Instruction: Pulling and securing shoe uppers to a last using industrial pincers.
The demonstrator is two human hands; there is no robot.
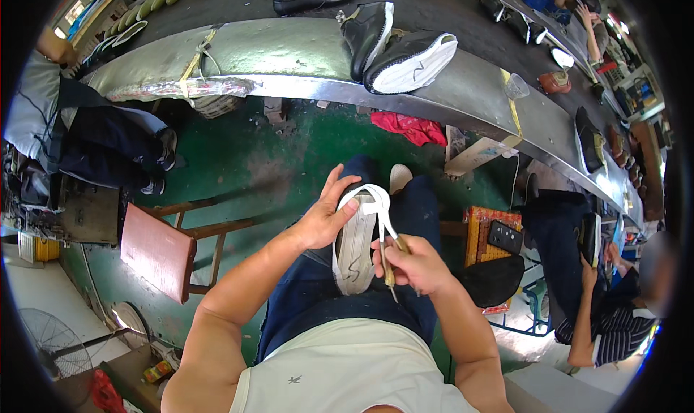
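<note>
Across my lap lies a shoe [354, 247], sole up, with a pale ridged sole and a dark squiggle near the heel. My left hand [324, 221] grips its toe end, thumb on the sole's edge. A white strip [382, 209] curves round the toe and runs down toward my right hand [413, 265]. That hand is closed on a slim tool with a worn yellowish-brown handle [388, 274] and a thin metal tip, like an awl. Whether those fingers also pinch the strip's end, I cannot tell.
A metal-edged conveyor bench [289, 52] crosses ahead, carrying black shoes with white soles [412, 62]. To the left stands a pink-topped stool [155, 250]; a phone [506, 237] lies on a woven seat at right. Co-workers sit right and stand left. Red cloth [410, 127] lies under the bench.
</note>
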